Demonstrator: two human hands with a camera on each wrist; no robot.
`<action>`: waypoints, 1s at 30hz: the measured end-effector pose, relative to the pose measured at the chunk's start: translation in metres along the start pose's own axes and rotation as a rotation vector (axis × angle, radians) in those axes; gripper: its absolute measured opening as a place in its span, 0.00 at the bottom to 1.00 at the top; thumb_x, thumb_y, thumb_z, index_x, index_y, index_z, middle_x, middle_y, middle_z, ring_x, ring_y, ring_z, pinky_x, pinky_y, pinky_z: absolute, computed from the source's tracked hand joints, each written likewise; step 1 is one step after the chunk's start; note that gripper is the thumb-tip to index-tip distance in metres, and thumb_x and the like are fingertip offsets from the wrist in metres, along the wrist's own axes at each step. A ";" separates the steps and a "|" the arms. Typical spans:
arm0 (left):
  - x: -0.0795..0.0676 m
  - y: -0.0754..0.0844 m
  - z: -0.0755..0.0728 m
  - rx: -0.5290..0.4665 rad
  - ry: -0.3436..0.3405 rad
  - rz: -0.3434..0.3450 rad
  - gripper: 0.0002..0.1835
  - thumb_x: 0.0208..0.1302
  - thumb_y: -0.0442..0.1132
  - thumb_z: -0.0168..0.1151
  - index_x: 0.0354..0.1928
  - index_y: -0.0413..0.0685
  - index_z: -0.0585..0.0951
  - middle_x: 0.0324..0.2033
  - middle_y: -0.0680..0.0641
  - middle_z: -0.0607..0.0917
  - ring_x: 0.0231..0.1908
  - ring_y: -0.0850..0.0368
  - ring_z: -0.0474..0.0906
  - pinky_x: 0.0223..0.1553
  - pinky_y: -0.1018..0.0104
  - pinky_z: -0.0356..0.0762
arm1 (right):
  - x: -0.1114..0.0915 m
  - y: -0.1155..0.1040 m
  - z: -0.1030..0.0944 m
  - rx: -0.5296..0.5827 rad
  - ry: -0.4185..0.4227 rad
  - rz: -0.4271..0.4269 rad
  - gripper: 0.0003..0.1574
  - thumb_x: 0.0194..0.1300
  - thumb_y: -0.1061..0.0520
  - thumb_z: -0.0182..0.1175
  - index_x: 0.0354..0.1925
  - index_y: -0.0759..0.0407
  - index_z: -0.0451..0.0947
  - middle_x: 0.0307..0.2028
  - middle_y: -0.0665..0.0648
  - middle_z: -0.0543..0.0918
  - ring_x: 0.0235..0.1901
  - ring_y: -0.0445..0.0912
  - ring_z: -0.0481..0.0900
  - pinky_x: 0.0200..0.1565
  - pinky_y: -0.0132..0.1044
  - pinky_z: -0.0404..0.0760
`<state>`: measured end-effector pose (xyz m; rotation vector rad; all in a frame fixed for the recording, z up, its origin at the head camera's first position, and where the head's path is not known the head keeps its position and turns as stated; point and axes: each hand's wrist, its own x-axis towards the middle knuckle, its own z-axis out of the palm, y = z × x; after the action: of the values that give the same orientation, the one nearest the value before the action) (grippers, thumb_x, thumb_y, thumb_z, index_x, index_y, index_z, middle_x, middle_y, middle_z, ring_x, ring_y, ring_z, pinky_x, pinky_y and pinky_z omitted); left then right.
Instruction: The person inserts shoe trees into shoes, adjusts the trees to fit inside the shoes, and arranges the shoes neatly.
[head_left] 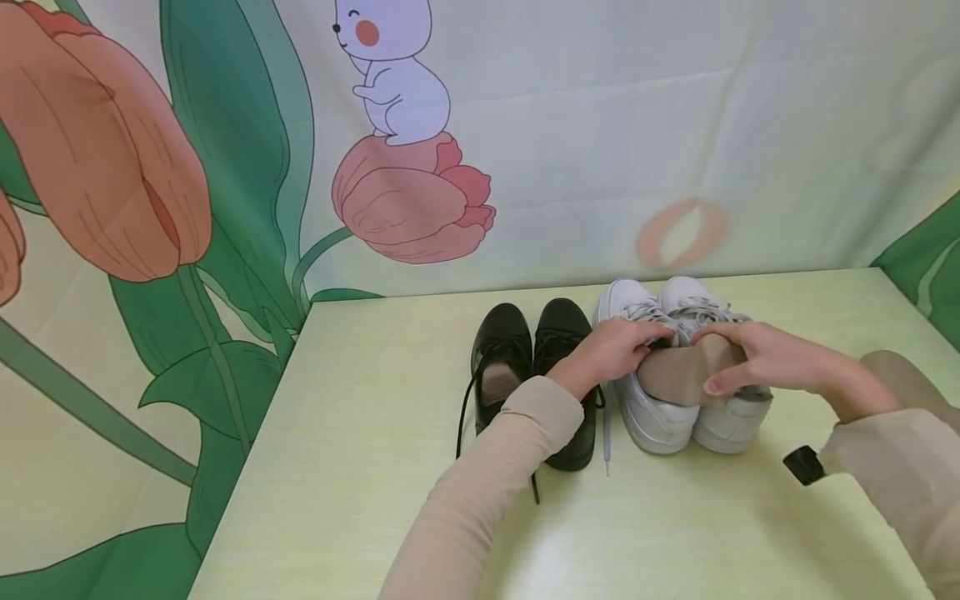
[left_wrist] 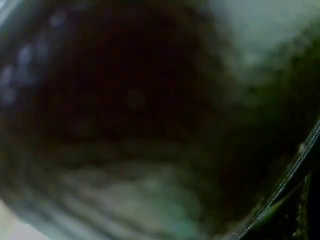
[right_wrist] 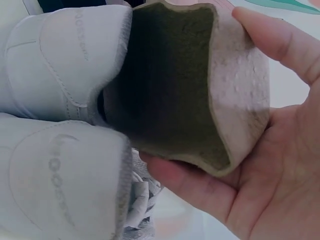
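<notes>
A pair of white lace-up sneakers (head_left: 660,425) stands with heels toward me. My right hand (head_left: 765,358) grips a beige moulded-pulp shoe insert (head_left: 670,375) by its wide end, thumb and fingers on opposite sides. The insert's hollow back (right_wrist: 165,85) faces the right wrist camera, and its front end lies at the opening of the left white sneaker (right_wrist: 60,65). My left hand (head_left: 611,346) pinches that sneaker near the tongue, fingertips partly hidden. The left wrist view is dark and blurred.
Black lace-up shoes (head_left: 504,333) stand left of the white pair, partly under my left forearm, laces loose on the table (head_left: 360,400). Another beige insert (head_left: 892,371) lies at the right behind my right forearm. A printed curtain (head_left: 570,167) hangs along the back edge.
</notes>
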<state>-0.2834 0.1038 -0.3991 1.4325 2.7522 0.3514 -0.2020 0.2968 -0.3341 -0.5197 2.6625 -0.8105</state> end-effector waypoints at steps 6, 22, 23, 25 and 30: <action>-0.001 0.001 0.000 -0.019 0.000 -0.014 0.20 0.63 0.35 0.49 0.57 0.57 0.71 0.53 0.57 0.76 0.47 0.60 0.76 0.44 0.73 0.71 | -0.001 0.002 0.004 0.033 0.021 -0.006 0.35 0.51 0.47 0.62 0.54 0.62 0.67 0.53 0.63 0.71 0.51 0.54 0.67 0.46 0.49 0.68; -0.003 0.003 -0.005 0.014 -0.001 -0.003 0.20 0.64 0.34 0.46 0.56 0.60 0.72 0.53 0.58 0.75 0.45 0.60 0.77 0.43 0.75 0.71 | 0.007 -0.003 0.005 -0.012 0.038 0.023 0.36 0.51 0.42 0.61 0.52 0.62 0.68 0.50 0.62 0.74 0.51 0.56 0.69 0.46 0.51 0.69; -0.003 0.003 -0.005 0.013 0.000 -0.005 0.20 0.64 0.34 0.46 0.56 0.60 0.72 0.53 0.59 0.76 0.45 0.60 0.77 0.43 0.75 0.71 | 0.007 -0.003 0.006 -0.014 0.040 0.024 0.36 0.51 0.42 0.61 0.52 0.62 0.68 0.49 0.62 0.74 0.50 0.56 0.69 0.46 0.50 0.69; -0.003 0.003 -0.005 0.011 0.005 -0.014 0.20 0.64 0.34 0.46 0.56 0.60 0.72 0.52 0.58 0.76 0.45 0.60 0.77 0.43 0.75 0.71 | 0.009 -0.003 0.006 -0.017 0.042 0.029 0.39 0.51 0.42 0.61 0.54 0.64 0.67 0.49 0.63 0.74 0.51 0.56 0.69 0.46 0.51 0.69; -0.003 0.005 0.001 0.007 0.073 -0.089 0.16 0.63 0.37 0.49 0.52 0.55 0.72 0.43 0.55 0.81 0.39 0.61 0.77 0.39 0.74 0.72 | 0.009 -0.001 0.007 -0.014 0.044 0.039 0.40 0.51 0.41 0.61 0.55 0.65 0.65 0.49 0.63 0.74 0.50 0.57 0.69 0.46 0.52 0.69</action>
<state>-0.2779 0.1046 -0.3992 1.3191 2.8655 0.3989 -0.2074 0.2892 -0.3407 -0.4576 2.7120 -0.8012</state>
